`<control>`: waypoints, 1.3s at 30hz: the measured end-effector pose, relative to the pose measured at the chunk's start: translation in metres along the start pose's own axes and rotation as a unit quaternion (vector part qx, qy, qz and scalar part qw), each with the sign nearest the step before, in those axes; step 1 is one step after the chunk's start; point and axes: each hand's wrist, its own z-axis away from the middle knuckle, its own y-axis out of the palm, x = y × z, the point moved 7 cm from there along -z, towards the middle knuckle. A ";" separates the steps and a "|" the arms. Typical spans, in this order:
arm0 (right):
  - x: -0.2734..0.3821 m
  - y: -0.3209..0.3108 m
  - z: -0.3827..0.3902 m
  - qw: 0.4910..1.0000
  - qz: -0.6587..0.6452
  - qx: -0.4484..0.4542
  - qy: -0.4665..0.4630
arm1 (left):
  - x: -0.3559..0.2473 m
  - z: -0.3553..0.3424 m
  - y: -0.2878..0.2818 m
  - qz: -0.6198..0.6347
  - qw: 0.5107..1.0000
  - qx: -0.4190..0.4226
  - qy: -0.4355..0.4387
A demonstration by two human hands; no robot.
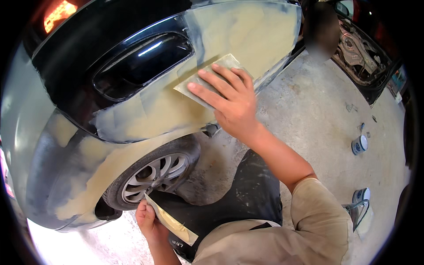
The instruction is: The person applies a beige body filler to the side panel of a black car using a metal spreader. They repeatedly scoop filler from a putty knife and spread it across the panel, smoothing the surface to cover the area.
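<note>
My right hand (234, 104) has its fingers laid over a thin, flat rectangular spreader (227, 62), pressed against a car's side panel (247, 28) that is coated in pale yellow filler. A glossy dark recessed door handle (141, 57) is just left of it. Down by the alloy wheel (154, 174), my left hand (150, 221) grips a narrow pale plate (176, 225) carrying a smear of creamy yellow paste. The curved bodywork (66, 176) around the wheel has uneven patches of filler over grey and dark paint.
My bent leg (234, 190) is beside the wheel on the speckled concrete floor (304, 115). A paint can (360, 145) stands on the right, another (361, 196) lower down with a hose near it. A dark car door (357, 48) with exposed inner workings and a blurred dark shape are at upper right.
</note>
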 end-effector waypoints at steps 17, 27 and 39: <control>0.010 0.038 -0.011 0.997 0.014 -0.077 -0.025 | 0.004 -0.001 -0.002 -0.005 1.000 -0.019 0.002; 0.017 0.048 0.019 0.999 0.001 -0.037 -0.006 | 0.014 -0.006 -0.013 0.000 0.999 -0.027 -0.022; 0.046 0.068 0.091 0.994 -0.044 -0.005 0.095 | 0.016 -0.009 -0.015 -0.008 0.999 -0.025 -0.027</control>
